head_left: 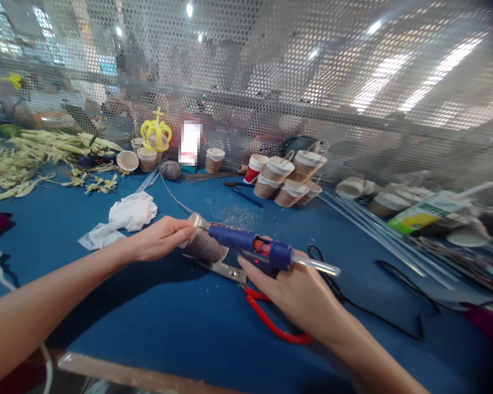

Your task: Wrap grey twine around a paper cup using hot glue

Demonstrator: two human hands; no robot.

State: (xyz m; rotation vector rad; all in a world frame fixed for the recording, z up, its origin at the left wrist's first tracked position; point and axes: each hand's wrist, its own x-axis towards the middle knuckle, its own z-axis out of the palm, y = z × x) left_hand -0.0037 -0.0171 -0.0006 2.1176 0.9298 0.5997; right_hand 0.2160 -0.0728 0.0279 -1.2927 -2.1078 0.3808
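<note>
My right hand point(290, 287) is closed around a blue hot glue gun point(238, 239), a clear glue stick point(318, 264) jutting from its back end. The gun's nozzle touches or nearly touches the rim of a paper cup point(207, 246) wrapped in grey-brown yarn. My left hand point(164, 238) pinches that cup at its rim; the cup lies tilted on its side. From the rim a strand of yarn runs back to a yarn ball point(170, 169). Beneath the cup and gun lie scissors with red handles point(271, 323), partly hidden by my right hand.
Wrapped cups point(285, 194) stand stacked at the back, beside pliers point(246, 194). A crumpled white tissue point(133, 212) lies left. Glue sticks point(378, 235) and a black cord point(394, 323) are on the right. Pale husks point(33, 158) cover the far left. A perforated metal screen point(250, 71) closes the back.
</note>
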